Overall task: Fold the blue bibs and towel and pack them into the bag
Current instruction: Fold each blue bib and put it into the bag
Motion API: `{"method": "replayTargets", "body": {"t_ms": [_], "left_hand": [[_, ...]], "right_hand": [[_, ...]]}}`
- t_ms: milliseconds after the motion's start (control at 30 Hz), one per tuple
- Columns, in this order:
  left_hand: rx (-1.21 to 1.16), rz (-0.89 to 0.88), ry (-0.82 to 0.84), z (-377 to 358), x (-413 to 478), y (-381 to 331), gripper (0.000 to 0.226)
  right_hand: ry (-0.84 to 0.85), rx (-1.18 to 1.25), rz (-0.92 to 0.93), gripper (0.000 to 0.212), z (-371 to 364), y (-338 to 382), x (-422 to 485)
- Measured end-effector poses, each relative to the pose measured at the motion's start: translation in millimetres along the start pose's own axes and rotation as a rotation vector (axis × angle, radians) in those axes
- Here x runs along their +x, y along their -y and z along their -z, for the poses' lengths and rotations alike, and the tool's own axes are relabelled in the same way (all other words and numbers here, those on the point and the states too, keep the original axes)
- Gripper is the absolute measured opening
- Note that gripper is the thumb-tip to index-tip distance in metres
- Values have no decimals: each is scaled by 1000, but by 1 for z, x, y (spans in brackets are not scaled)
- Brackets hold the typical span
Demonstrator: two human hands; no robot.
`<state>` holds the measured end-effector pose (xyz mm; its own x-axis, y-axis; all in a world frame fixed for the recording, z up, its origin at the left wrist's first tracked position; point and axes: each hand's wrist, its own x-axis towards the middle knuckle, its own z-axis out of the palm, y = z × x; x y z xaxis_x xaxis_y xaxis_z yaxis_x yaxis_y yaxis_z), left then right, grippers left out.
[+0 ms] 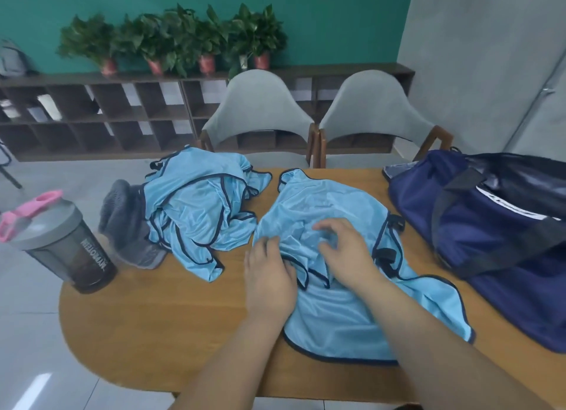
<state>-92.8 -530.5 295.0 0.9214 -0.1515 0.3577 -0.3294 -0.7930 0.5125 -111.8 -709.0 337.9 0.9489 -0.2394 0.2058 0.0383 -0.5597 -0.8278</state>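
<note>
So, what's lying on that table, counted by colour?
Light blue: 2, the bib under both hands and a crumpled bib pile; bibs in it can't be counted.
Grey: 2, towel and shaker bottle.
Navy: 1, duffel bag.
Total: 5.

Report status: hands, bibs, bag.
Left hand and right hand both on near bib, unfolded. Bib pile and towel untouched. Bag open at right. Nothing in the way.

office lounge, wooden table (153, 317), two grey chairs (260, 109), cubby shelving (92, 118), potted plants (171, 38)
</note>
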Motion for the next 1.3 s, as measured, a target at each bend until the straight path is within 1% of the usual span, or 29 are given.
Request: {"method": "replayTargets", "body": {"t_ms": [33, 67, 133, 167, 200, 267, 333, 400, 433, 500, 533, 567, 633, 700, 767, 833, 867, 900, 967, 1000, 1067, 1100, 1133, 1200, 1267, 1300], "left_hand": [[-8, 17, 0, 0, 1, 0, 51], [-22, 22, 1, -1, 2, -1, 52], [-78, -1, -9, 2, 2, -2, 56], [-121, -26, -14, 5, 1, -3, 57], [-162, -60, -9, 8, 0, -3, 59], [-191, -142, 47, 16, -7, -3, 64], [-54, -239, 96, 21, -17, -4, 69], [150, -312, 86, 21, -24, 0, 72], [205, -307, 71, 22, -26, 3, 72], [237, -246, 43, 26, -23, 13, 70], [239, -199, 39, 28, -21, 19, 68], [229, -141, 47, 31, -20, 25, 65], [177, -30, 70, 34, -19, 30, 59], [146, -9, 67, 34, -21, 28, 56], [142, -47, 49, 34, -22, 25, 55], [65, -77, 17, 39, -22, 25, 53], [0, -93, 5, 42, -22, 26, 52], [-60, -116, -2, 46, -23, 26, 50], [-135, -191, -13, 55, -28, 21, 49], [-153, -244, -5, 58, -33, 17, 52], [-140, -397, 79, 61, -41, 8, 67], [-114, -478, 145, 60, -44, 5, 74], [-91, -535, 212, 58, -46, 4, 79], [-97, -543, 298, 56, -47, 5, 81], [-118, -509, 311, 55, -48, 7, 73], [-98, -502, 296, 55, -48, 7, 65]], "right_hand": [[28, -107, 89, 25, 4, -5, -14], [82, -184, 147, 24, 7, -8, -27], [169, -305, 201, 40, 7, -18, -45], [153, -353, 224, 44, 4, -25, -49], [106, -370, 239, 41, 0, -31, -49], [-9, -383, 233, 29, -7, -34, -42], [-67, -349, 181, 22, -13, -32, -32], [-89, -243, 116, 18, -15, -28, -24], [-99, -172, 71, 15, -13, -26, -23], [-127, -47, -6, 9, -8, -20, -24], [-162, -13, -17, 11, -3, -16, -26], [-212, 8, -20, 15, 4, -10, -29], [-369, 24, -9, 18, 21, 8, -37], [-505, 17, 56, 15, 39, 29, -50], [-532, -33, 208, 14, 52, 42, -67], [-482, -101, 346, 14, 56, 35, -84], [-430, -139, 370, 15, 55, 26, -91], [-356, -174, 353, 20, 53, 17, -96], [-133, -262, 256, 29, 45, -1, -103], [-6, -345, 249, 36, 38, -6, -106], [186, -523, 377, 53, 21, -13, -109], [238, -560, 444, 57, 13, -12, -110], [261, -566, 489, 57, 6, -10, -110], [271, -533, 509, 58, 0, -6, -111], [218, -474, 433, 58, 2, -4, -114], [150, -475, 399, 55, 4, -6, -114]]}}
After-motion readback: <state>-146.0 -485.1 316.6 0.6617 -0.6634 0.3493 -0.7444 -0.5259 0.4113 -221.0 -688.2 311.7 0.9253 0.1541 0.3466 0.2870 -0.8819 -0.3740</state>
